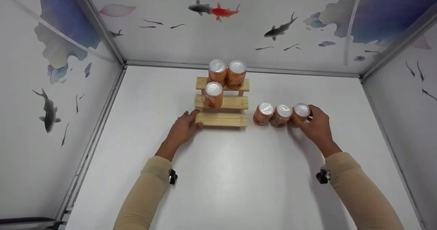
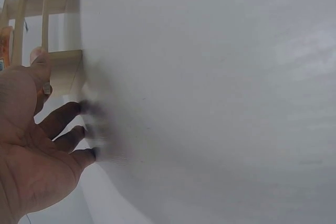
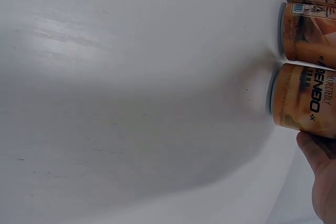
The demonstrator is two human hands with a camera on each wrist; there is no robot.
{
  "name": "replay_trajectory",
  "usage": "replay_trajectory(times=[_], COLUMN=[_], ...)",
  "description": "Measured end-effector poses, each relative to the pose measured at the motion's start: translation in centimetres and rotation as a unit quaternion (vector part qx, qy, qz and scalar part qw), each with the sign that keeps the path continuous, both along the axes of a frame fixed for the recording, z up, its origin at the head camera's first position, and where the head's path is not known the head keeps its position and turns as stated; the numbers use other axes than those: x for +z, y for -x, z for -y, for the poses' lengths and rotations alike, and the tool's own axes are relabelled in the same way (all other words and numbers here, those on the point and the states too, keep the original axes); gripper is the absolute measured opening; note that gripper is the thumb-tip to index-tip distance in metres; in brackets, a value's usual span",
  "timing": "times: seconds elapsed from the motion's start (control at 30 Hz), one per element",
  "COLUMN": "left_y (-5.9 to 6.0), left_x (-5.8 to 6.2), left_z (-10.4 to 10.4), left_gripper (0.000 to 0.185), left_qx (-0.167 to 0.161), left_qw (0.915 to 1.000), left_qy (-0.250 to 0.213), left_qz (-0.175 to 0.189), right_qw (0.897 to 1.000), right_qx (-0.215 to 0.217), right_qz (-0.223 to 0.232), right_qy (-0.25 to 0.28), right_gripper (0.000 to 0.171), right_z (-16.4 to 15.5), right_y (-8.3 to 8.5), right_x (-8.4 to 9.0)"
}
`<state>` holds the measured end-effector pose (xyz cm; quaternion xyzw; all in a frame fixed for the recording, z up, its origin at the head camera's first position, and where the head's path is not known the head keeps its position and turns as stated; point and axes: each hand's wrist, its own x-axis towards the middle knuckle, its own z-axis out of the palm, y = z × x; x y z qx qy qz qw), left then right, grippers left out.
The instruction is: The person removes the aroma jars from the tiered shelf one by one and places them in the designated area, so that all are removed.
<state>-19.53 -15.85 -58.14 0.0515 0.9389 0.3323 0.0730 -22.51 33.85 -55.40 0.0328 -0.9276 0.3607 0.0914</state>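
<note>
A wooden three-step rack (image 1: 222,119) stands mid-table. Two orange cans with silver lids (image 1: 217,71) (image 1: 236,73) sit on its top step and one can (image 1: 214,94) on the middle step; the bottom step is bare. To its right, three more cans stand in a row on the table. My right hand (image 1: 313,122) grips the rightmost can (image 1: 301,112) (image 3: 307,100), thumb (image 3: 317,150) against its side. My left hand (image 1: 187,124) (image 2: 37,150) lies with fingertips on the table and thumb touching the left end of the rack's bottom step (image 2: 63,72).
The white table (image 1: 232,175) is boxed in by walls printed with fish on the left, back and right. The other two loose cans (image 1: 263,113) (image 1: 282,115) touch each other between the rack and my right hand.
</note>
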Motion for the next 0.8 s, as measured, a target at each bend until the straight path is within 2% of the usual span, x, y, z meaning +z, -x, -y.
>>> replay_trajectory(times=[0.27,0.5,0.8], left_y=[0.11,0.07,-0.03], left_x=[-0.06,0.07,0.19], left_z=[0.08,0.02,-0.05], left_gripper=[0.062,0.063,0.063], left_qx=[-0.004,0.000,0.004], left_qw=[1.0000,0.9999,0.9999], left_qy=[-0.003,0.000,0.000], left_qz=[-0.005,0.012,0.013], right_qw=[1.000,1.000,0.999], right_qx=[0.000,-0.005,0.006], right_qz=[-0.001,0.023,0.040], right_qy=[0.003,-0.008,0.002], right_gripper=[0.058,0.062,0.063], right_z=[-0.07,-0.01,-0.25], right_y=[-0.27,-0.17,-0.28], right_x=[0.11,0.24,0.46])
